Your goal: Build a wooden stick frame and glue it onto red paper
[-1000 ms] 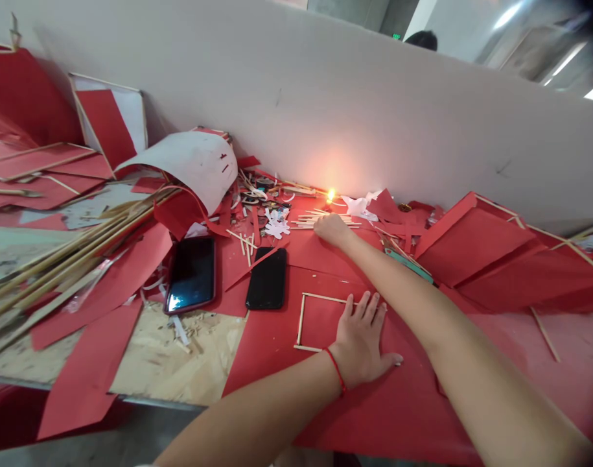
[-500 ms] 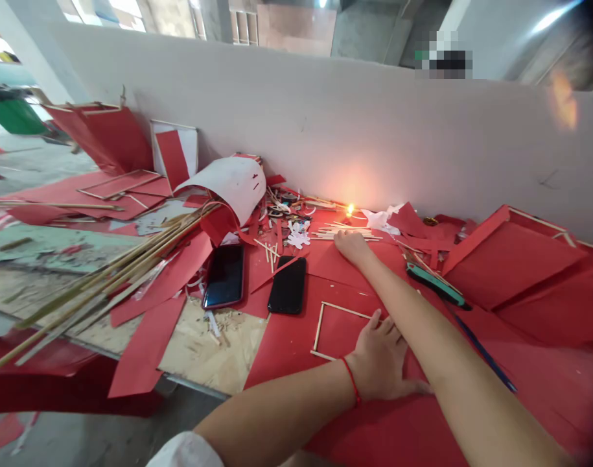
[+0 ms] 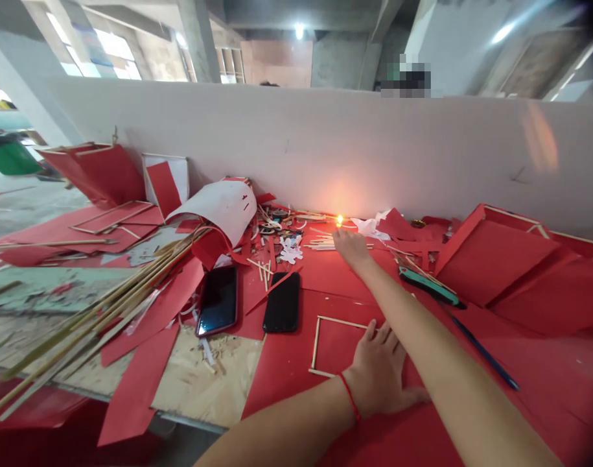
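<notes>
My left hand [image 3: 381, 366], with a red string round its wrist, lies flat with fingers spread over the right side of a thin wooden stick frame [image 3: 316, 344]. The frame rests on red paper [image 3: 281, 376], its right part hidden by my hand. My right hand [image 3: 352, 248] reaches across to the far side, fingers curled together just below a small candle flame [image 3: 339, 220]. What those fingers hold, if anything, is hidden. A pile of short wooden sticks [image 3: 320, 244] lies beside this hand, to its left.
Two phones [image 3: 281, 302] lie left of the frame. A green-handled cutter [image 3: 430, 287] and a dark blue pen [image 3: 485, 353] lie to the right. Long bamboo strips [image 3: 126, 285] spread leftward. A red paper-covered box [image 3: 495, 259] stands right; a pale wall [image 3: 277, 136] closes the back.
My right hand has moved from the stick pile up toward the flame. My left hand stays over the frame. The camera view has tilted up and shifted slightly right.
</notes>
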The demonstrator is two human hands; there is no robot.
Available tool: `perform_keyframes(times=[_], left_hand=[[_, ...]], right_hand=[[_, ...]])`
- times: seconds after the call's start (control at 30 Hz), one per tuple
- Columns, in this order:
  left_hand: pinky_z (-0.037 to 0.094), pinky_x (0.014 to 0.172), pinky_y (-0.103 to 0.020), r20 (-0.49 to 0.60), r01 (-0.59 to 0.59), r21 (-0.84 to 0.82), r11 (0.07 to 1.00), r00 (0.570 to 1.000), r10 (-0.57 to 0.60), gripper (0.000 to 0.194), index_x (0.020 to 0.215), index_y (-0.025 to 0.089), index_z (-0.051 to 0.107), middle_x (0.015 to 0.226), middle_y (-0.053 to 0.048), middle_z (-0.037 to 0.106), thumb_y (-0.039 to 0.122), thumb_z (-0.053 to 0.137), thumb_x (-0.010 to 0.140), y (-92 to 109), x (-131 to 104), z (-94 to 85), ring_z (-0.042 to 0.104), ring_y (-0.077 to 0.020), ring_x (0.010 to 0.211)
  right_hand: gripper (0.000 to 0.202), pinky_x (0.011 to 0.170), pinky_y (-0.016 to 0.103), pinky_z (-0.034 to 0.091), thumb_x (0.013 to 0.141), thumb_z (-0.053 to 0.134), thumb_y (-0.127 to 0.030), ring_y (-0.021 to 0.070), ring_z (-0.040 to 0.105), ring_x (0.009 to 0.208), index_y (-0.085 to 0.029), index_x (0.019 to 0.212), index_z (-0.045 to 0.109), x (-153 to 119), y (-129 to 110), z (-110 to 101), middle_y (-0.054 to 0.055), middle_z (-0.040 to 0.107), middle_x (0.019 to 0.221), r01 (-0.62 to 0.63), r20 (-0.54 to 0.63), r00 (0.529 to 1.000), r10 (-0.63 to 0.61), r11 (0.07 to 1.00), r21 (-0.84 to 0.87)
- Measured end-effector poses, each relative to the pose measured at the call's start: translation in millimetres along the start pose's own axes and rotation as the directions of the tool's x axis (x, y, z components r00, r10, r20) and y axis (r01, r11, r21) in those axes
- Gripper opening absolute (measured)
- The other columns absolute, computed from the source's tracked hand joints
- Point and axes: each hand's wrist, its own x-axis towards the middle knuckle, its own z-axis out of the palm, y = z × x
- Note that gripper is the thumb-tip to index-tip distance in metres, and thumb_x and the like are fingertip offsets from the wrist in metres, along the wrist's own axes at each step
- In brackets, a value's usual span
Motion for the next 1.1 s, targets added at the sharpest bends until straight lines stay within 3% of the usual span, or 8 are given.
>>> perform_keyframes(times=[0.1, 0.23, 0.43, 0.63, 0.8, 0.9, 1.0, 1.1], left_hand=[[0.027, 0.13, -0.045, -0.007, 0.049, 0.004, 0.999, 0.999, -0.049, 0.092, 0.162, 0.008, 0.034, 0.17, -0.016, 0.029, 0.073, 0.041, 0.097, 1.1, -0.4, -7.7, 0.026, -0.0325, 0.159], [0.031, 0.129, -0.043, -0.051, 0.106, 0.064, 0.992, 0.993, -0.103, 0.096, 0.161, 0.011, 0.038, 0.17, -0.016, 0.027, 0.076, 0.053, 0.091, 6.5, 4.0, -8.3, 0.024, -0.0333, 0.16], [0.035, 0.125, -0.046, -0.149, 0.143, 0.171, 0.975, 0.982, -0.117, 0.084, 0.159, 0.005, 0.036, 0.167, -0.022, 0.031, 0.06, 0.053, 0.098, 12.1, 6.7, -11.0, 0.031, -0.0341, 0.157], [0.035, 0.125, -0.049, -0.16, 0.077, 0.218, 0.973, 0.986, -0.042, 0.077, 0.16, 0.003, 0.032, 0.169, -0.022, 0.025, 0.037, 0.057, 0.095, 5.0, 9.3, -3.2, 0.027, -0.0333, 0.158], [0.033, 0.126, -0.051, -0.197, 0.074, 0.214, 0.974, 0.98, -0.031, 0.072, 0.16, 0.004, 0.031, 0.169, -0.022, 0.026, 0.032, 0.052, 0.097, -1.2, 12.0, 3.3, 0.025, -0.033, 0.159], [0.033, 0.127, -0.053, -0.143, 0.081, 0.218, 0.973, 0.988, -0.051, 0.068, 0.161, 0.004, 0.032, 0.17, -0.02, 0.026, 0.032, 0.047, 0.101, -2.7, 13.8, 1.6, 0.024, -0.0329, 0.159], [0.032, 0.127, -0.054, -0.082, 0.112, 0.237, 0.965, 0.992, -0.095, 0.063, 0.16, 0.005, 0.035, 0.17, -0.016, 0.026, 0.033, 0.043, 0.105, -3.5, 16.1, -0.7, 0.024, -0.033, 0.159], [0.031, 0.128, -0.053, -0.06, 0.141, 0.244, 0.96, 0.99, -0.13, 0.063, 0.16, 0.005, 0.035, 0.17, -0.015, 0.027, 0.035, 0.043, 0.106, -5.2, 18.5, -0.9, 0.025, -0.0326, 0.159]], right_hand=[[0.03, 0.089, 0.04, 0.054, 0.104, 0.041, -0.018, 0.0268, 0.067, 0.11, -0.007, 0.123, 0.061, -11.0, 16.7, -17.9, 0.02, 0.071, 0.115, -0.12, -0.171, 0.971, 0.17, 0.956, 0.267], [0.027, 0.08, 0.029, 0.054, 0.102, 0.041, -0.025, 0.0189, 0.07, 0.097, -0.014, 0.115, 0.061, -49.7, 50.9, -31.7, 0.012, 0.074, 0.106, -0.131, -0.248, 0.908, 0.338, 0.791, 0.598], [0.022, 0.05, 0.022, 0.048, 0.093, 0.059, -0.039, 0.0131, 0.063, 0.055, -0.019, 0.084, 0.065, -171.2, 89.7, -26.0, 0.001, 0.065, 0.063, -0.24, -0.042, 0.871, 0.489, 0.499, 0.833], [0.008, 0.045, 0.024, 0.049, 0.083, 0.071, -0.026, 0.0133, 0.059, 0.047, -0.018, 0.081, 0.071, -271.5, 62.2, -12.3, -0.001, 0.065, 0.057, -0.399, 0.193, 0.848, 0.495, 0.353, 0.846], [0.022, 0.061, 0.029, 0.053, 0.08, 0.069, -0.01, 0.0166, 0.066, 0.06, -0.017, 0.101, 0.075, -293.9, 32.8, -7.6, 0.0, 0.07, 0.066, -0.458, 0.255, 0.846, 0.468, 0.395, 0.796], [0.032, 0.074, 0.034, 0.051, 0.081, 0.068, -0.008, 0.0206, 0.07, 0.071, -0.015, 0.112, 0.075, -301.7, 23.0, -10.3, 0.004, 0.073, 0.075, -0.466, 0.228, 0.857, 0.463, 0.505, 0.727], [0.031, 0.072, 0.033, 0.049, 0.084, 0.066, -0.009, 0.0216, 0.07, 0.071, -0.015, 0.114, 0.074, -311.4, 16.0, -14.0, 0.005, 0.074, 0.076, -0.458, 0.219, 0.881, 0.42, 0.642, 0.615], [0.028, 0.066, 0.03, 0.045, 0.086, 0.062, -0.009, 0.0195, 0.067, 0.067, -0.015, 0.111, 0.073, -319.7, 11.6, -15.9, 0.004, 0.073, 0.074, -0.443, 0.242, 0.895, 0.374, 0.688, 0.575]])
